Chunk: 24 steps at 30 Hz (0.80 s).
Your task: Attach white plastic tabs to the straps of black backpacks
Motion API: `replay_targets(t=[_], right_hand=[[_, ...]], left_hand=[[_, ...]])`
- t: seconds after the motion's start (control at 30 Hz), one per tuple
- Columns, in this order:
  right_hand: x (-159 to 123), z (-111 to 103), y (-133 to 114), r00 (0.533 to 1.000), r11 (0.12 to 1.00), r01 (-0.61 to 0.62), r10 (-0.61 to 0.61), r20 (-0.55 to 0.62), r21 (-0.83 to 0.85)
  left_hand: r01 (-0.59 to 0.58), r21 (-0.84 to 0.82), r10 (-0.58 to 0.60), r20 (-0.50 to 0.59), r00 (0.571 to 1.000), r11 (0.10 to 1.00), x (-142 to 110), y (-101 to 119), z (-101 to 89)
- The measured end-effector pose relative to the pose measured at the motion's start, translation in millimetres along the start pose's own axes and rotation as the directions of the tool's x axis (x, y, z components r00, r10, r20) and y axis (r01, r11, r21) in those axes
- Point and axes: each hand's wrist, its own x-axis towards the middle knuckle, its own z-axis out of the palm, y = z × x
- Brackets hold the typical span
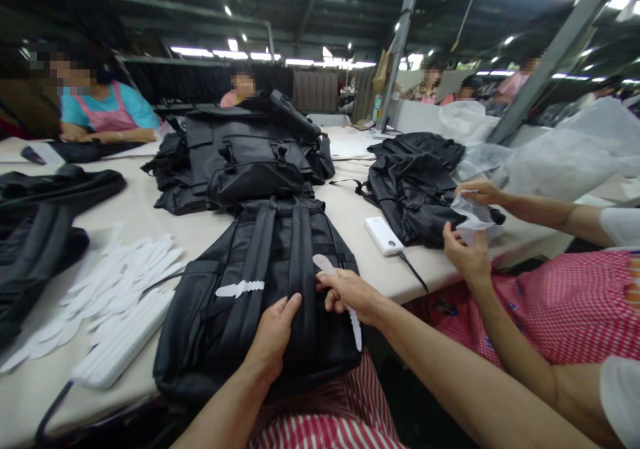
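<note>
A black backpack (215,342) lies on the near table edge and over my lap, its shoulder straps facing up. My left hand (273,335) grips the edge of one shoulder strap (302,275), thumb on top and the other fingers partly hidden. In my right hand (350,295) is a white strip with a rounded end (325,263); its narrow tail hangs below the hand over the bag's right side. A second white strip with a wavy edge (240,289) sits across the other shoulder strap.
A pile of white strips (120,282) and a white power strip (125,339) lie at left. Stacked black backpacks (240,149) stand behind. At right are a white power bank (383,235) with a cable, and a co-worker's hands (470,255) holding thin white material near more bags.
</note>
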Motion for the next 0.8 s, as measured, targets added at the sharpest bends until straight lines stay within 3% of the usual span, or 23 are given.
replay_targets(t=[0.1,0.17,0.23,0.33,0.4,0.47,0.57,0.63,0.7,0.8], right_hand=[[-8,-5,-2,1.000,0.984,-0.002,0.000,0.013,0.178],[-14,-8,-6,1.000,0.993,0.018,-0.017,-0.007,0.120],[-21,-13,-12,0.991,0.981,0.118,-0.126,-0.044,-0.152],[-33,-22,-26,0.925,0.745,0.229,-0.368,-0.099,-0.626],[-38,-29,-30,0.868,0.660,0.214,-0.467,-0.171,-0.720],[-39,-33,-28,0.824,0.727,0.218,-0.494,-0.276,-0.651],[-36,-32,-14,0.752,0.867,0.280,-0.465,-0.467,-0.412],[-36,-28,-1,0.712,0.899,0.315,-0.436,-0.550,-0.305],[-39,-21,11,0.691,0.897,0.315,-0.442,-0.572,-0.311],[-43,-14,23,0.644,0.832,0.274,-0.532,-0.550,-0.483]], left_hand=[[0.042,-0.026,-0.042,-0.007,0.999,0.999,0,0,-2.6],[0.066,-0.044,-0.066,-0.001,0.998,0.997,1,0,-3.8],[0.092,-0.078,-0.092,0.013,0.996,0.993,1,1,-4.6],[0.136,-0.143,-0.132,0.036,0.991,0.980,-1,4,-4.7],[0.161,-0.174,-0.157,0.037,0.987,0.972,-4,7,-3.9],[0.179,-0.187,-0.178,0.021,0.984,0.966,-7,11,-2.6],[0.191,-0.180,-0.199,-0.029,0.980,0.965,-10,15,-0.7],[0.198,-0.177,-0.211,-0.057,0.976,0.964,-10,17,-0.1],[0.217,-0.183,-0.232,-0.062,0.971,0.959,-9,17,-0.1],[0.235,-0.222,-0.247,-0.027,0.969,0.946,-6,14,-0.6]])
